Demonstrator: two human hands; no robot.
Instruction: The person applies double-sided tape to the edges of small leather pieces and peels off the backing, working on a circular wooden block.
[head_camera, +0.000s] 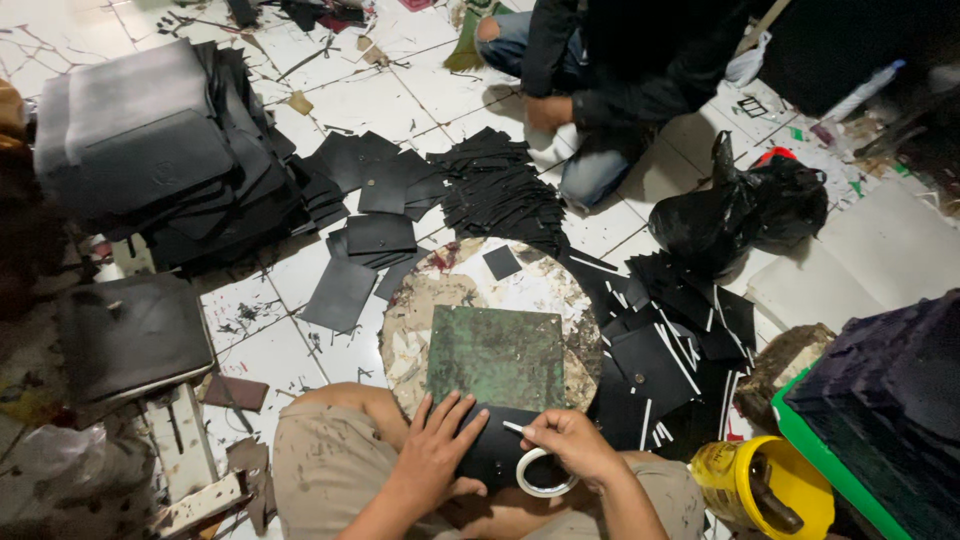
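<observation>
My left hand (432, 450) lies flat, fingers spread, on a black sheet piece (497, 447) at the near edge of a round stained board (468, 280). My right hand (572, 444) pinches a strip of white tape (512, 427) over that black piece, and a roll of white tape (541, 475) hangs around its fingers. A green cutting mat (497, 354) lies on the board just beyond both hands. A small black square (502, 262) rests on the far side of the board.
Stacks of black sheet pieces (495, 185) cover the white tiled floor. Another person (610, 70) crouches opposite. A black plastic bag (740, 205) sits at right, a yellow bucket (765, 487) by my right knee, and dark piled sheets (150, 150) at left.
</observation>
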